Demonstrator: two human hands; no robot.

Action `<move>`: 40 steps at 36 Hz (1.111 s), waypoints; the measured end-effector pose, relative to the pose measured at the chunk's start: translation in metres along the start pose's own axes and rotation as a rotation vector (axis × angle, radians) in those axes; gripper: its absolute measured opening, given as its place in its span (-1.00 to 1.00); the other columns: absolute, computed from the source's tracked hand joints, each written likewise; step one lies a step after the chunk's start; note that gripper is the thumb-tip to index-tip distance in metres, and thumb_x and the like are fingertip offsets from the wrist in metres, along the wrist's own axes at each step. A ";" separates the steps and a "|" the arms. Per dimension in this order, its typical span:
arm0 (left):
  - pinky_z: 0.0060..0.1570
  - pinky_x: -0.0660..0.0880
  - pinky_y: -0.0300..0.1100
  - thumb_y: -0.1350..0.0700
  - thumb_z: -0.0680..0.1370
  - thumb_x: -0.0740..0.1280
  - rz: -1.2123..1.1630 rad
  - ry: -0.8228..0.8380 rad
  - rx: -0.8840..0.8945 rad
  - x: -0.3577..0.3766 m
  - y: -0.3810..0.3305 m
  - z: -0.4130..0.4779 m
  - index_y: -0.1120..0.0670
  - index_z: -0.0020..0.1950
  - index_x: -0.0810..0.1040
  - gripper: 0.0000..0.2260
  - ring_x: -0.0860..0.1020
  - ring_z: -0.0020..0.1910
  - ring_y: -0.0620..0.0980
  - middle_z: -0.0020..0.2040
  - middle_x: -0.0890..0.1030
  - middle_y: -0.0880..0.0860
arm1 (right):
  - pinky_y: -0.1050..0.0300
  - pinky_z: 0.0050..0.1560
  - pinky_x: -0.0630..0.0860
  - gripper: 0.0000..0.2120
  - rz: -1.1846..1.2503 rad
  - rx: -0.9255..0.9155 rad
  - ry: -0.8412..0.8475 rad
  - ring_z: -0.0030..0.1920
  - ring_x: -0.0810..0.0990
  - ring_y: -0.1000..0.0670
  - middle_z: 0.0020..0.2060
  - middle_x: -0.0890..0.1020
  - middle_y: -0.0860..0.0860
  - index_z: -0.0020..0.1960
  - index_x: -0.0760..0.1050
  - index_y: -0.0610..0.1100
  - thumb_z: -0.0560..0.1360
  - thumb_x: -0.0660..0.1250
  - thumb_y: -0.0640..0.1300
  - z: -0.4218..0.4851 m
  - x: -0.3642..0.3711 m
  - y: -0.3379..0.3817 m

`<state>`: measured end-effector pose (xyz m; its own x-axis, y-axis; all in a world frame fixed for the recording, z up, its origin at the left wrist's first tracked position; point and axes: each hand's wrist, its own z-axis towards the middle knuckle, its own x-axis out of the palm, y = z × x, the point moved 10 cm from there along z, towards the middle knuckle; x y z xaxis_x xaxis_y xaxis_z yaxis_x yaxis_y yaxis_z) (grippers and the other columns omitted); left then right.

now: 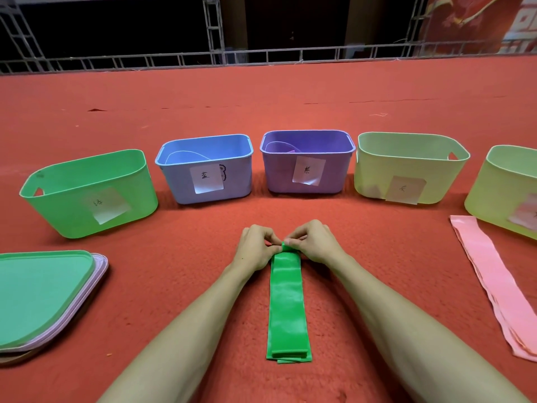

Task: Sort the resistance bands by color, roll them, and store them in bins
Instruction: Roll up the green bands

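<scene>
Red carpeted floor (261, 94) is lined with labelled bins (72, 210). Near its front edge, the green resistance bands (287, 309) are laid flat lengthwise; their far end is pinched by the left hand (255, 247) and right hand (316, 242), fingers curled, seemingly so rolling can be started.

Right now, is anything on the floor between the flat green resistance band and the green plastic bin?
Nothing visible: only red carpet lies between the green resistance band and the green plastic bin; the stacked lids sit off to the left.
</scene>
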<state>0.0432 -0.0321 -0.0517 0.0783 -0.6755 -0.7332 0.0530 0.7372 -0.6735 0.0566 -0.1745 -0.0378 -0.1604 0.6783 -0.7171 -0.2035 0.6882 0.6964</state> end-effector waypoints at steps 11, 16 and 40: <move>0.08 0.53 0.00 -0.13 0.33 0.40 0.009 -0.010 0.000 0.002 0.011 -0.002 -0.46 -0.34 0.52 -0.82 0.58 0.04 0.00 -0.09 0.68 -0.07 | 0.28 -0.16 0.43 -0.90 0.085 0.057 -0.100 -0.17 0.60 0.11 -0.20 0.72 0.02 -0.09 0.70 -0.04 0.39 0.51 -0.12 -0.009 0.001 -0.006; 0.07 0.54 0.00 -0.10 0.30 0.38 0.000 0.020 -0.012 0.000 0.004 -0.005 -0.39 -0.38 0.55 -0.85 0.57 0.04 0.04 -0.13 0.68 -0.08 | 0.31 -0.11 0.42 -0.79 0.080 0.078 -0.089 -0.11 0.62 0.12 -0.13 0.71 0.02 -0.01 0.68 -0.08 0.37 0.53 -0.09 -0.013 0.001 -0.011; 0.04 0.47 -0.25 0.05 0.45 0.49 -0.010 0.085 -0.019 0.000 -0.002 -0.013 0.03 0.00 0.70 -0.84 0.61 0.00 -0.10 -0.05 0.70 -0.03 | 0.23 -0.12 0.50 -0.95 0.060 0.084 -0.047 -0.21 0.61 0.10 -0.25 0.71 0.02 -0.16 0.70 -0.06 0.38 0.51 -0.12 -0.020 -0.004 -0.003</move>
<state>0.0300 -0.0340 -0.0512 -0.0070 -0.6818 -0.7315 0.0342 0.7309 -0.6816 0.0382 -0.1845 -0.0380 -0.1244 0.7289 -0.6732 -0.1127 0.6637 0.7395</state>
